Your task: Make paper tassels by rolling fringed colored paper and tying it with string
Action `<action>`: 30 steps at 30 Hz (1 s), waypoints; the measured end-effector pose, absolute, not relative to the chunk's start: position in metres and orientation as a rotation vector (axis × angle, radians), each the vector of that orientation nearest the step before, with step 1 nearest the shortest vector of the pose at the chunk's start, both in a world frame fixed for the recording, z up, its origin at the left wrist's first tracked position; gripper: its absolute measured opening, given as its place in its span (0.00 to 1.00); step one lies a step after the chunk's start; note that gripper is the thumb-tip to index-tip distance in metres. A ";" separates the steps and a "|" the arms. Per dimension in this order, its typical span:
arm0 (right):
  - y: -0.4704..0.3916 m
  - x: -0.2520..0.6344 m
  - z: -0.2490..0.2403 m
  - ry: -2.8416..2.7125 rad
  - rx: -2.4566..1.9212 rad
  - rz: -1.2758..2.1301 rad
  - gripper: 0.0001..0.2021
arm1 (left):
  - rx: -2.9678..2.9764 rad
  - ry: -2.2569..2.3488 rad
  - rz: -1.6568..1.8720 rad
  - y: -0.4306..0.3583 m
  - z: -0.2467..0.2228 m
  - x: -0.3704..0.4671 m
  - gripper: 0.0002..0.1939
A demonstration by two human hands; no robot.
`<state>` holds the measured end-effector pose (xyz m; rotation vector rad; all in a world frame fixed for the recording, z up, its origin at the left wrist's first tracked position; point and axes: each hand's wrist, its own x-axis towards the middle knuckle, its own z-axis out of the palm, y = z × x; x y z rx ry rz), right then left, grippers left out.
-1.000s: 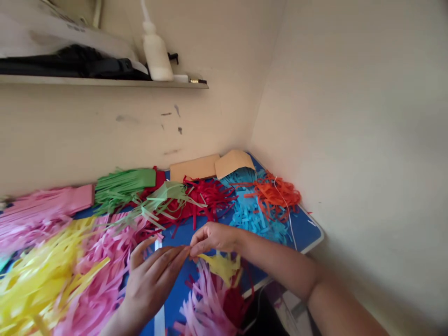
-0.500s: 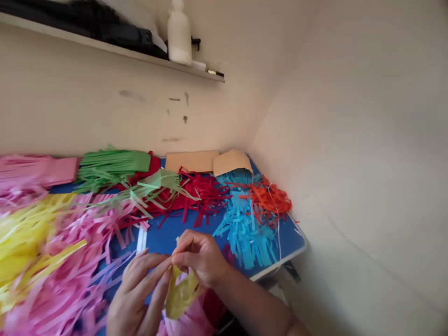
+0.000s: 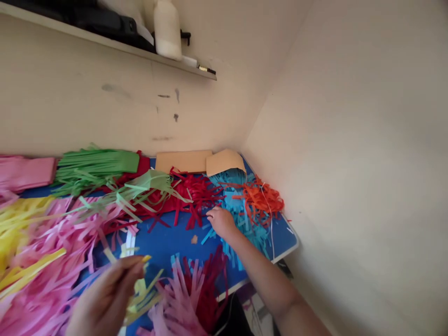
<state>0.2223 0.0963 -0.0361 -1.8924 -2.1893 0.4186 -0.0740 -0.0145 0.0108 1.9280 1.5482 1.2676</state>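
Note:
My left hand [image 3: 105, 296], low in the view and slightly blurred, pinches a yellow tissue-paper tassel [image 3: 143, 294] by its top, and the cut strips hang below. My right hand [image 3: 222, 221] is stretched over the table with curled fingers, beside the red fringed paper [image 3: 199, 189] and the light blue fringed paper [image 3: 241, 210]. Whatever is between its fingertips, if anything, is too small to make out. A small brown scrap [image 3: 194, 239] lies on the blue tabletop left of it. Below, a pink fringe [image 3: 182, 294] and a dark red fringe [image 3: 212, 280] hang near the table edge.
Pink fringed paper [image 3: 52, 280], yellow strips [image 3: 21, 224] and green fringed paper [image 3: 101, 161] cover the left. Folded tan paper [image 3: 184, 162] lies by the wall. Orange fringe [image 3: 262, 198] and a white string [image 3: 270, 210] sit right. A shelf [image 3: 115, 51] holds a white bottle [image 3: 168, 30].
My hands, together at the tassel before, have separated. The right hand has moved up and away across the table; the left keeps the yellow tassel, lower and further left. The view has shifted slightly right.

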 end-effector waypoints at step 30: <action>-0.029 0.169 -0.007 -1.282 -1.184 1.167 0.10 | 2.017 1.322 0.979 -0.022 0.011 -0.009 0.09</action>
